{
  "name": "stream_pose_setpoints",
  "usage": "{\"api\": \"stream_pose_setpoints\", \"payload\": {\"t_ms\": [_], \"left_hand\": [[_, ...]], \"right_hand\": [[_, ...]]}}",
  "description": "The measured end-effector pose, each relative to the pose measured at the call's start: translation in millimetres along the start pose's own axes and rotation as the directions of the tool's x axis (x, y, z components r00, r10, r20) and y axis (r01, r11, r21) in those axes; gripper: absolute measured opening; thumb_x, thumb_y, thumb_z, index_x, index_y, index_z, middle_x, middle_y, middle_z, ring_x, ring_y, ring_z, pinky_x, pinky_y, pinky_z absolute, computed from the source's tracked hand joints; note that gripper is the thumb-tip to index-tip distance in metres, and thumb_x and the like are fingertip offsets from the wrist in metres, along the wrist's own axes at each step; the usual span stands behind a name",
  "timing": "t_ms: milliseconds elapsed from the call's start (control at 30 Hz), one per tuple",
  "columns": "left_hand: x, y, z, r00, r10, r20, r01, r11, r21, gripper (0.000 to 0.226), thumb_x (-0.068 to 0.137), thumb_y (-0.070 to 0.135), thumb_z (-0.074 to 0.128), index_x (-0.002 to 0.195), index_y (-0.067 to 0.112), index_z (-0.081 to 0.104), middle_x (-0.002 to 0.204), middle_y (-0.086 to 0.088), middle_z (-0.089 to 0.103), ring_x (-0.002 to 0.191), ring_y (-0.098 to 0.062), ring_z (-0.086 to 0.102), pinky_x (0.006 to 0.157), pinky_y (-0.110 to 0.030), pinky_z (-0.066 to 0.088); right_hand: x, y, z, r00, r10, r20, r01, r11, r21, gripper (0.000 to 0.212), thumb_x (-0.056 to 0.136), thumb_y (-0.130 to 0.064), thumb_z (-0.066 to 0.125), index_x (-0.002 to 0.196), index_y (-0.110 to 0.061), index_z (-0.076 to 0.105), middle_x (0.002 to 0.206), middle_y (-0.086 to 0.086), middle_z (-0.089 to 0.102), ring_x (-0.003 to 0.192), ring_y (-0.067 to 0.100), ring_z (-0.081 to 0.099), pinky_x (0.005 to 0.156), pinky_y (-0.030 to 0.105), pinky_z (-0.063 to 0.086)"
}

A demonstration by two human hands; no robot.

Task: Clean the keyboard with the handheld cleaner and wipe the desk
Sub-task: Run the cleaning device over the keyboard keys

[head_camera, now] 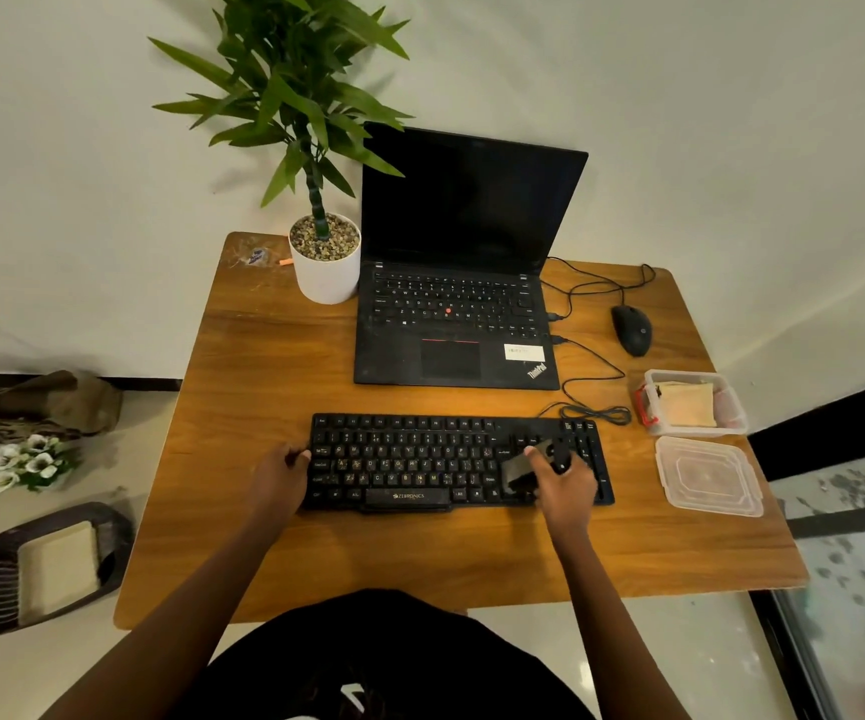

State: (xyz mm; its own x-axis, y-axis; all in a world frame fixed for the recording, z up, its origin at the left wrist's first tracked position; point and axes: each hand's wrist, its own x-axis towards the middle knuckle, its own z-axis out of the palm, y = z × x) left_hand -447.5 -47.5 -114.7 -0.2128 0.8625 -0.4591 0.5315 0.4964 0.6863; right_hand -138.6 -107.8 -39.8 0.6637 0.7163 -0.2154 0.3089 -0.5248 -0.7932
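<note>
Keyboard point(420, 459) reads ZEBRONICS; laptop point(451, 309) apparently reads ThinkPad.

Bare desk point(420, 558) before keyboard point(409, 459); container point(651, 379), lid point(708, 478) rightward.

- The only camera rides on my head, above the near edge of the desk point(274, 356), facing forward and steeply down.
- Its wide angle takes in all four desk corners, the wall point(680, 122) beyond the far edge and floor point(150, 439) on both sides.
- It is near enough that the letters on the keyboard point(420, 459) read; my lap point(394, 657) fills the bottom.
</note>
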Motion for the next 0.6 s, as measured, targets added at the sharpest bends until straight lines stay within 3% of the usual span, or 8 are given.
{"api": "stream_pose_setpoints", "payload": {"t_ms": [67,100,200,267,367,467,600], "left_hand": [[0,0,0,1.0,0.009,0.0,-0.009,1.0,0.004,0.028,0.099,0.022,0.046,0.118,0.006,0.058,0.109,-0.014,0.063,0.094,-0.027,0.058,0.076,-0.04,0.049],[0,0,1,1.0,0.014,-0.002,-0.014,1.0,0.006,0.028,0.099,0.021,0.046,0.119,0.005,0.058,0.109,-0.014,0.063,0.093,-0.027,0.058,0.075,-0.039,0.048],[1,-1,1,1.0,0.011,-0.012,-0.011,1.0,0.02,0.029,0.099,0.022,0.046,0.119,0.005,0.058,0.109,-0.015,0.064,0.09,-0.026,0.058,0.074,-0.04,0.048],[1,0,0,1.0,0.005,-0.012,-0.004,0.999,0.042,0.029,0.098,0.023,0.047,0.12,0.006,0.058,0.109,-0.014,0.064,0.091,-0.026,0.058,0.074,-0.04,0.049],[0,1,0,1.0,0.002,-0.015,-0.001,0.999,0.046,0.03,0.099,0.024,0.046,0.12,0.007,0.058,0.108,-0.012,0.064,0.087,-0.022,0.057,0.071,-0.036,0.048],[-1,1,0,1.0,0.004,-0.018,-0.003,0.999,0.054,0.03,0.098,0.024,0.046,0.121,0.007,0.058,0.109,-0.013,0.064,0.088,-0.023,0.057,0.072,-0.036,0.048],[1,-1,0,1.0,-0.007,-0.014,0.007,0.999,0.048,0.031,0.098,0.025,0.046,0.121,0.008,0.058,0.11,-0.013,0.064,0.092,-0.026,0.059,0.075,-0.039,0.049]], "right_hand": [[1,1,-2,0.999,-0.003,-0.038,0.002,0.999,-0.038,0.026,0.084,-0.022,0.068,0.096,0.0,0.061,0.084,0.01,0.062,0.071,0.022,0.057,0.047,0.027,0.043],[-1,1,1,1.0,-0.016,-0.022,0.015,0.998,-0.059,0.026,0.084,-0.021,0.068,0.096,0.002,0.061,0.086,0.01,0.062,0.073,0.019,0.055,0.052,0.023,0.042],[-8,2,14,0.992,-0.008,0.125,0.013,0.999,-0.043,0.021,0.084,-0.023,0.068,0.096,-0.008,0.06,0.092,0.01,0.064,0.08,0.021,0.062,0.063,0.03,0.054],[-6,3,16,0.989,0.015,0.15,-0.012,1.0,-0.02,0.019,0.083,-0.026,0.069,0.094,-0.014,0.058,0.093,0.011,0.066,0.081,0.025,0.066,0.059,0.026,0.055],[5,-2,3,1.0,0.027,0.01,-0.027,1.0,0.006,0.024,0.083,-0.023,0.069,0.094,-0.003,0.062,0.086,0.011,0.065,0.071,0.022,0.061,0.043,0.021,0.046],[6,-2,-1,0.999,-0.015,-0.052,0.011,0.997,-0.071,0.027,0.084,-0.021,0.068,0.095,0.003,0.062,0.083,0.01,0.063,0.072,0.021,0.057,0.05,0.021,0.037],[-4,-1,12,0.988,-0.044,0.149,0.063,0.99,-0.127,0.02,0.085,-0.023,0.067,0.09,-0.006,0.057,0.08,0.001,0.058,0.068,0.012,0.057,0.047,0.016,0.04]]}}
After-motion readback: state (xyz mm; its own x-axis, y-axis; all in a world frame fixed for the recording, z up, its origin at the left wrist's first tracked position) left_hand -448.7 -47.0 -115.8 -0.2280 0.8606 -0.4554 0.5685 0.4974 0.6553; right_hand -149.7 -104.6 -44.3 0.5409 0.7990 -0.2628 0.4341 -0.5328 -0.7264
